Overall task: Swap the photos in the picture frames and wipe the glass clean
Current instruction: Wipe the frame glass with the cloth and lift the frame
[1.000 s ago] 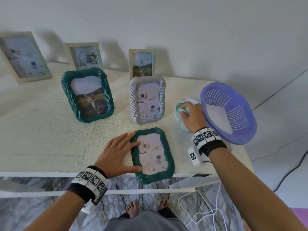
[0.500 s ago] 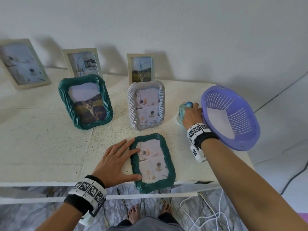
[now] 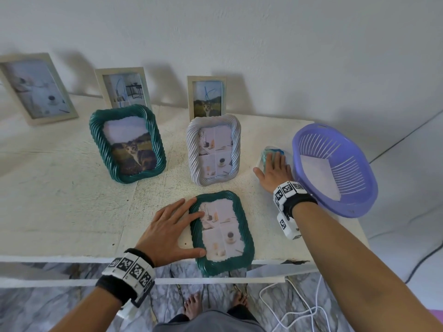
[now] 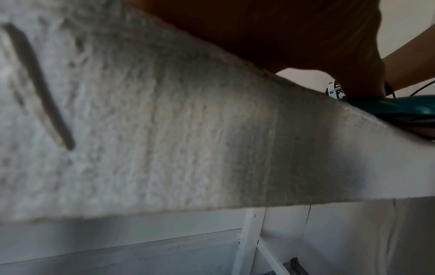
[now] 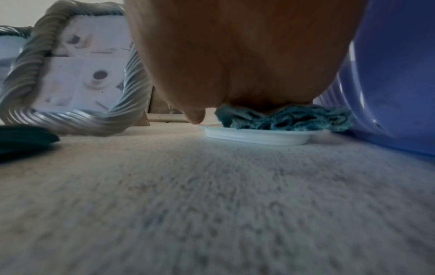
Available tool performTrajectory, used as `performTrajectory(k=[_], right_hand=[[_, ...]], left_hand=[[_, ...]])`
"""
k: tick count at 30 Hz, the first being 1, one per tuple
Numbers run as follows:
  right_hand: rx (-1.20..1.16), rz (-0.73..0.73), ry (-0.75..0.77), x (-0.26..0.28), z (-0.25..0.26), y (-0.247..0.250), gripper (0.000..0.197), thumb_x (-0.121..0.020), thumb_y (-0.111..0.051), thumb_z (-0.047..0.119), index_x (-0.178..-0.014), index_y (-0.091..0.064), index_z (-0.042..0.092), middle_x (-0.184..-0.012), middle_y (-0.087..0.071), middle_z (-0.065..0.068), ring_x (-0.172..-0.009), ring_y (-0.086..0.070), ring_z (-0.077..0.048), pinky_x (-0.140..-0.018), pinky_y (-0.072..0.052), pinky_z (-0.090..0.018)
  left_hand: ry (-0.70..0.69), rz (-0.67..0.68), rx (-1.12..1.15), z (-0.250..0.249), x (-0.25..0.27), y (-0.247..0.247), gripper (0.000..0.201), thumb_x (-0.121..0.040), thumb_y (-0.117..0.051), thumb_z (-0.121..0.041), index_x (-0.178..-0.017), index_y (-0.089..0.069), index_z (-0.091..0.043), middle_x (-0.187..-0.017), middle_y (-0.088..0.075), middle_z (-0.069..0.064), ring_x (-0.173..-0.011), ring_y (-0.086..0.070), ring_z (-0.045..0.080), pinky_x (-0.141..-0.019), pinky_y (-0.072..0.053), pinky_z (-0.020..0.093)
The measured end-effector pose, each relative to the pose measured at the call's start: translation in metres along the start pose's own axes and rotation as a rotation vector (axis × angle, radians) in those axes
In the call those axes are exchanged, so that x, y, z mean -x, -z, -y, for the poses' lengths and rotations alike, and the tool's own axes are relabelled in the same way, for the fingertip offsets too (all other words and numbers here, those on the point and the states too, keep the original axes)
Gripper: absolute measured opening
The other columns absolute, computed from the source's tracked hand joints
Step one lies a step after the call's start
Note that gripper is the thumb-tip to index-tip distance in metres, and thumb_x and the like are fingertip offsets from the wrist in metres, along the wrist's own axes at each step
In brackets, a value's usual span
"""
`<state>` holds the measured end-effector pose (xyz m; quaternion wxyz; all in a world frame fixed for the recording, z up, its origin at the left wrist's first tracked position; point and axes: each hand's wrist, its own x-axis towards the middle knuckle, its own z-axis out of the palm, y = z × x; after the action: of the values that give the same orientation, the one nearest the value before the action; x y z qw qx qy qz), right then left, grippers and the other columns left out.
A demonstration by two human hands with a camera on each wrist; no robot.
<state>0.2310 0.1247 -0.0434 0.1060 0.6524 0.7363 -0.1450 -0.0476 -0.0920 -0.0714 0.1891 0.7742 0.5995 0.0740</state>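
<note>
A green twisted frame (image 3: 221, 232) with a collage photo lies flat at the table's front edge; its edge shows in the left wrist view (image 4: 400, 108). My left hand (image 3: 182, 226) rests on the table with spread fingers touching the frame's left rim. My right hand (image 3: 273, 168) lies flat on a teal cloth (image 3: 269, 152), which sits bunched in a shallow white dish (image 5: 256, 137) under my palm (image 5: 235, 65). A white twisted frame (image 3: 213, 150) with the same collage and a green frame (image 3: 128, 143) with a cat photo stand upright behind.
A purple basket (image 3: 333, 168) holding a white sheet stands right of the cloth, almost touching my right hand. Three pale wooden frames (image 3: 124, 88) lean against the wall. The flat frame overhangs the table edge (image 3: 72, 257). White cables (image 3: 299, 307) lie on the floor.
My right hand, earlier curled around the teal cloth, now lies flat on it in the dish. The left hand and the frames have stayed in place.
</note>
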Motion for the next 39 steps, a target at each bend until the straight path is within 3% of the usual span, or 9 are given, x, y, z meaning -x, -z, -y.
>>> performTrajectory(k=[5, 9, 15, 18, 21, 27, 31, 35, 39], right_hand=[[-0.103, -0.228, 0.095, 0.035, 0.010, 0.002, 0.058, -0.104, -0.029, 0.032, -0.152, -0.017, 0.002, -0.158, -0.016, -0.025, -0.147, -0.015, -0.037, -0.120, -0.018, -0.047], [-0.186, -0.378, 0.128, 0.101, 0.026, -0.010, 0.043, -0.101, -0.040, 0.032, -0.134, -0.048, 0.006, -0.127, -0.055, -0.015, -0.117, -0.050, -0.031, -0.096, -0.046, -0.041], [-0.441, -0.178, 0.157, 0.164, 0.051, -0.053, 0.032, -0.101, -0.037, 0.039, -0.115, -0.056, 0.018, -0.105, -0.057, -0.004, -0.100, -0.054, -0.025, -0.084, -0.045, -0.036], [-0.750, -0.158, 0.060, 0.165, 0.053, -0.061, 0.025, -0.100, -0.043, 0.033, -0.109, -0.059, 0.016, -0.100, -0.056, -0.002, -0.096, -0.055, -0.023, -0.087, -0.046, -0.038], [-1.129, -0.097, -0.052, 0.164, 0.049, -0.057, 0.042, -0.088, -0.048, 0.043, -0.077, -0.058, 0.004, -0.077, -0.060, -0.016, -0.074, -0.055, -0.027, -0.068, -0.043, -0.037], [-1.472, 0.105, 0.132, 0.189, 0.065, -0.027, 0.036, -0.105, -0.034, 0.040, -0.112, -0.060, 0.015, -0.108, -0.069, -0.013, -0.098, -0.068, -0.028, -0.082, -0.058, -0.046], [-1.557, 0.161, 0.367, 0.209, 0.071, -0.009, 0.023, -0.104, -0.043, 0.021, -0.120, -0.054, 0.009, -0.117, -0.066, -0.010, -0.105, -0.067, -0.024, -0.080, -0.059, -0.041], [-1.348, 0.009, 0.515, 0.213, 0.067, 0.001, 0.027, -0.094, -0.063, 0.012, -0.120, -0.059, 0.017, -0.115, -0.065, -0.001, -0.107, -0.064, -0.017, -0.078, -0.060, -0.039], [-1.085, -0.149, 0.614, 0.214, 0.057, 0.016, 0.030, -0.091, -0.068, 0.020, -0.119, -0.058, 0.022, -0.108, -0.062, 0.008, -0.093, -0.063, -0.011, -0.069, -0.058, -0.029]], left_hand=[[-0.006, -0.002, 0.000, 0.000, 0.003, -0.001, 0.097, -0.071, -0.032, -0.097, -0.152, -0.008, -0.049, -0.162, 0.016, -0.018, -0.149, 0.014, 0.005, -0.121, 0.005, 0.035], [0.052, -0.057, 0.129, -0.014, 0.009, -0.003, 0.088, -0.079, -0.036, -0.086, -0.153, -0.016, -0.044, -0.165, 0.004, -0.009, -0.150, -0.003, 0.014, -0.121, -0.008, 0.039], [0.327, -0.206, 0.263, -0.066, 0.022, -0.002, 0.075, -0.081, -0.033, -0.065, -0.134, -0.056, -0.018, -0.135, -0.058, 0.005, -0.116, -0.054, 0.025, -0.096, -0.047, 0.039], [0.378, -0.211, 0.330, -0.082, 0.019, 0.006, 0.060, -0.091, -0.049, -0.056, -0.136, -0.051, -0.017, -0.134, -0.056, 0.003, -0.114, -0.052, 0.022, -0.096, -0.041, 0.031], [0.428, -0.179, 0.385, -0.096, 0.016, 0.017, 0.057, -0.094, -0.055, -0.051, -0.141, -0.045, -0.019, -0.139, -0.052, -0.001, -0.122, -0.045, 0.021, -0.101, -0.031, 0.029], [0.495, -0.172, 0.918, -0.107, 0.010, 0.017, 0.093, -0.070, -0.040, -0.093, -0.144, -0.035, -0.036, -0.143, -0.050, -0.001, -0.126, -0.049, 0.016, -0.109, -0.038, 0.043], [0.425, -0.284, 1.286, -0.125, 0.002, 0.033, 0.101, -0.064, -0.052, -0.090, -0.148, -0.029, -0.038, -0.145, -0.048, -0.005, -0.119, -0.053, -0.002, -0.097, -0.046, 0.026], [0.356, -0.328, 1.534, -0.135, -0.001, 0.045, 0.104, -0.065, -0.064, -0.085, -0.150, -0.030, -0.036, -0.147, -0.048, 0.005, -0.131, -0.053, 0.021, -0.107, -0.042, 0.056], [0.343, -0.279, 1.621, -0.144, -0.001, 0.056, 0.104, -0.066, -0.071, -0.077, -0.150, -0.035, -0.028, -0.144, -0.051, 0.013, -0.130, -0.053, 0.028, -0.108, -0.040, 0.057]])
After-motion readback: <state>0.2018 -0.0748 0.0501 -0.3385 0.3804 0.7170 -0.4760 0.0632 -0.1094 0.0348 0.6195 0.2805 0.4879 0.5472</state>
